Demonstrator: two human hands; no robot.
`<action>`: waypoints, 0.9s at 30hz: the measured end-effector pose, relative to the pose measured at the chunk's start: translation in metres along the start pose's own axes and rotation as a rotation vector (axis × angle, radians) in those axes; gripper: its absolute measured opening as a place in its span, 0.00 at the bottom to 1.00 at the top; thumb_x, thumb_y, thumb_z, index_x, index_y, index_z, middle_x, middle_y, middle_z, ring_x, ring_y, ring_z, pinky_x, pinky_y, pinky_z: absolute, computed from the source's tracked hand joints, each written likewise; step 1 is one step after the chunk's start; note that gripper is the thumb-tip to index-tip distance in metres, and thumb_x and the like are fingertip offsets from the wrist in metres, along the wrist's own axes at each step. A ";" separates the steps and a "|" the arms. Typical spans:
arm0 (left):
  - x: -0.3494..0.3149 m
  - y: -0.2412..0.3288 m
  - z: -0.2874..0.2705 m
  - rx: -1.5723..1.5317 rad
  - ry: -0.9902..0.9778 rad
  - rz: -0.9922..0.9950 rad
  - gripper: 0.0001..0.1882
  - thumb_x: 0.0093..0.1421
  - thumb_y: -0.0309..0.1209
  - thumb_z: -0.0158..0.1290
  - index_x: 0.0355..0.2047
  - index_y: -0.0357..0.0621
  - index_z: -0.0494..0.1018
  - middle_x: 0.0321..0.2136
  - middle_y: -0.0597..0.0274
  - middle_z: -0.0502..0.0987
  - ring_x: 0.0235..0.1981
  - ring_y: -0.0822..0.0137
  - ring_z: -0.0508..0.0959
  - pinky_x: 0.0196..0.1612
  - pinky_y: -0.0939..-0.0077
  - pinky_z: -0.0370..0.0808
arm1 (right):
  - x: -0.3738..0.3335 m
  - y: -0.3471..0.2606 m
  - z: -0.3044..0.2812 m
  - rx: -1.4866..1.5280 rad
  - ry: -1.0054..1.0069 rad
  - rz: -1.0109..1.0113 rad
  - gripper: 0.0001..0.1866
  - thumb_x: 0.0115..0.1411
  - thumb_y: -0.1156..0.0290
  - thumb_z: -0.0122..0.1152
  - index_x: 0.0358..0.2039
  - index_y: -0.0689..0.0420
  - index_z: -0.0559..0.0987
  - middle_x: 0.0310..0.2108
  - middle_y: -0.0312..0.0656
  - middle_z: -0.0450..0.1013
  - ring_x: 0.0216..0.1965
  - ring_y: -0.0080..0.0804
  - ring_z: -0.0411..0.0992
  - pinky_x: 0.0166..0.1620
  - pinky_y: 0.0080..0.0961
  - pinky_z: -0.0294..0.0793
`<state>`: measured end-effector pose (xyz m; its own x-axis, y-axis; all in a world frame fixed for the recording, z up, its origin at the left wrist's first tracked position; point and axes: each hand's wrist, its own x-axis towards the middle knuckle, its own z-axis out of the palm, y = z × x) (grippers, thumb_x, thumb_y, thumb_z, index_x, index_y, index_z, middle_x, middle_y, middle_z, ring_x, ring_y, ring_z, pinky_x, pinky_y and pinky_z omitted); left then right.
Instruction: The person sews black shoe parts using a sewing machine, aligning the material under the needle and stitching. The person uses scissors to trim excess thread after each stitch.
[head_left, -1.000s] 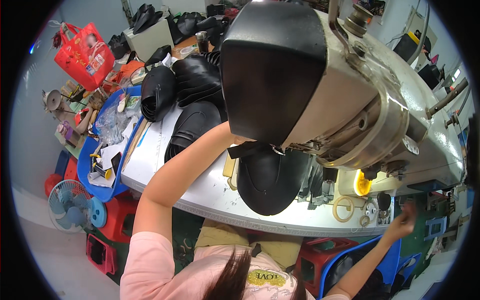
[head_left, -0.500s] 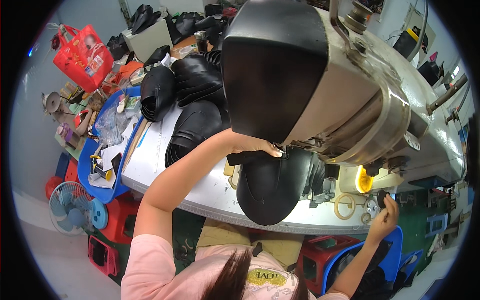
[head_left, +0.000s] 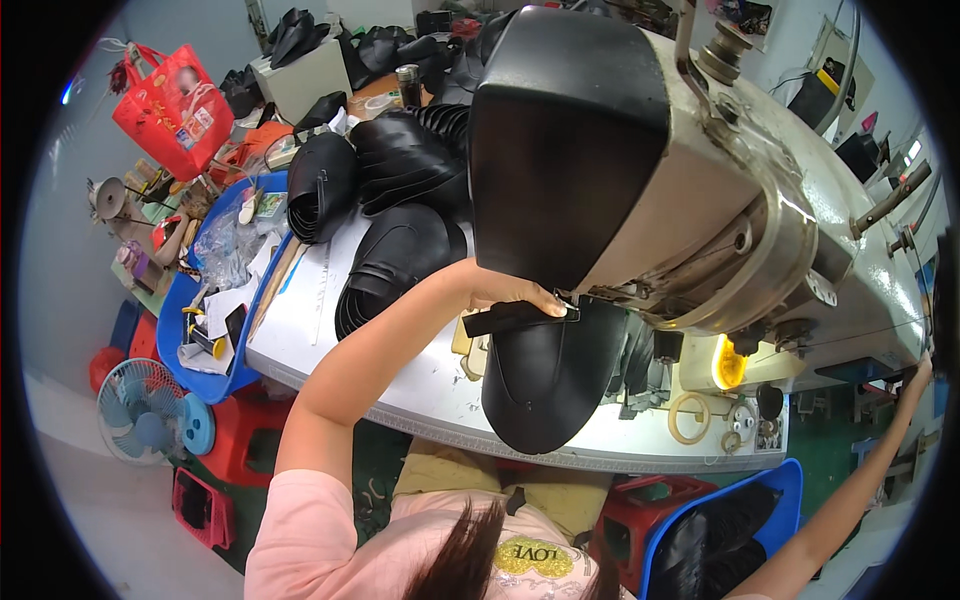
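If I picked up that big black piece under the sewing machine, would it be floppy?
The black piece is probably bendy: similar rolled pieces curl on the table. Their layered edges look thin, so one may be light for its size. Its smooth sheen suggests it might feel slightly slippery.

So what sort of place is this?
Likely a shoe or leather-goods workshop: an industrial sewing machine, a curved black piece beneath it, possibly a shoe upper, and bundles of similar black pieces to the left.

A pink short-sleeved shirt [head_left: 400, 530] with a gold patch [head_left: 533, 572] tops tan bottoms [head_left: 447, 468].
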<state>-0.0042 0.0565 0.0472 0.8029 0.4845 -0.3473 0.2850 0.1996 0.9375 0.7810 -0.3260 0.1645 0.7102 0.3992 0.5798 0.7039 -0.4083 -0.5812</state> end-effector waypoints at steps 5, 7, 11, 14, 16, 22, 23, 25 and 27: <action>0.003 -0.006 -0.005 -0.069 -0.039 0.008 0.17 0.43 0.26 0.60 0.36 0.37 0.73 0.32 0.57 0.76 0.37 0.69 0.74 0.41 0.79 0.69 | -0.004 0.011 -0.025 -0.151 0.105 -0.111 0.27 0.55 0.49 0.47 0.42 0.61 0.72 0.29 0.45 0.73 0.30 0.37 0.71 0.31 0.33 0.69; -0.003 -0.002 -0.003 0.011 0.033 0.115 0.17 0.43 0.25 0.60 0.36 0.37 0.73 0.31 0.58 0.75 0.36 0.69 0.74 0.41 0.79 0.69 | -0.033 -0.018 0.009 -0.158 0.226 -0.062 0.26 0.56 0.51 0.46 0.43 0.61 0.71 0.31 0.44 0.73 0.30 0.35 0.70 0.32 0.31 0.68; -0.008 0.011 -0.004 0.076 0.000 0.155 0.17 0.42 0.24 0.60 0.36 0.38 0.72 0.31 0.59 0.75 0.35 0.68 0.74 0.42 0.78 0.70 | -0.141 -0.174 0.042 -0.024 0.487 0.032 0.19 0.60 0.61 0.44 0.43 0.62 0.72 0.34 0.39 0.73 0.27 0.24 0.65 0.31 0.20 0.65; 0.012 0.005 -0.016 0.172 -0.077 0.204 0.18 0.42 0.23 0.60 0.36 0.37 0.72 0.31 0.59 0.74 0.35 0.68 0.74 0.41 0.77 0.70 | -0.207 -0.251 0.057 0.285 0.622 -0.063 0.16 0.61 0.63 0.43 0.42 0.60 0.73 0.32 0.38 0.72 0.24 0.20 0.63 0.28 0.16 0.63; 0.023 0.002 -0.021 0.167 -0.088 0.227 0.17 0.42 0.22 0.59 0.36 0.37 0.72 0.31 0.59 0.74 0.34 0.68 0.74 0.41 0.78 0.70 | -0.253 -0.281 0.070 0.353 0.616 -0.060 0.16 0.61 0.63 0.43 0.39 0.60 0.74 0.30 0.39 0.72 0.20 0.19 0.61 0.26 0.15 0.62; 0.006 -0.010 -0.004 -0.363 0.141 0.118 0.17 0.42 0.21 0.59 0.35 0.37 0.71 0.30 0.59 0.74 0.33 0.69 0.74 0.39 0.78 0.71 | -0.386 -0.320 0.157 0.607 0.034 -0.361 0.11 0.57 0.67 0.48 0.32 0.61 0.75 0.18 0.37 0.67 0.18 0.21 0.62 0.25 0.17 0.62; -0.003 -0.011 0.004 -0.373 0.122 0.151 0.16 0.43 0.21 0.58 0.35 0.37 0.71 0.30 0.59 0.74 0.33 0.69 0.74 0.39 0.78 0.71 | -0.405 -0.322 0.172 0.495 -0.133 -0.337 0.10 0.57 0.68 0.49 0.33 0.61 0.75 0.19 0.37 0.67 0.18 0.21 0.62 0.27 0.18 0.63; -0.024 -0.019 0.017 -0.323 0.046 0.259 0.16 0.43 0.19 0.58 0.35 0.37 0.70 0.27 0.65 0.72 0.28 0.77 0.71 0.34 0.82 0.70 | -0.439 -0.357 0.207 0.708 -0.497 -0.060 0.11 0.57 0.69 0.49 0.36 0.62 0.74 0.21 0.36 0.67 0.20 0.22 0.64 0.28 0.17 0.64; -0.036 -0.049 0.015 -0.329 -0.065 0.210 0.19 0.43 0.19 0.57 0.39 0.38 0.68 0.29 0.67 0.71 0.29 0.80 0.69 0.34 0.82 0.69 | -0.456 -0.384 0.236 0.850 -0.829 -0.140 0.19 0.60 0.60 0.45 0.42 0.62 0.71 0.21 0.34 0.65 0.24 0.20 0.64 0.28 0.14 0.63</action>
<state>-0.0397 0.0166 0.0145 0.8605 0.4909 -0.1362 -0.0638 0.3690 0.9272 0.1882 -0.1573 -0.0115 0.1941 0.9325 0.3044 0.3309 0.2299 -0.9152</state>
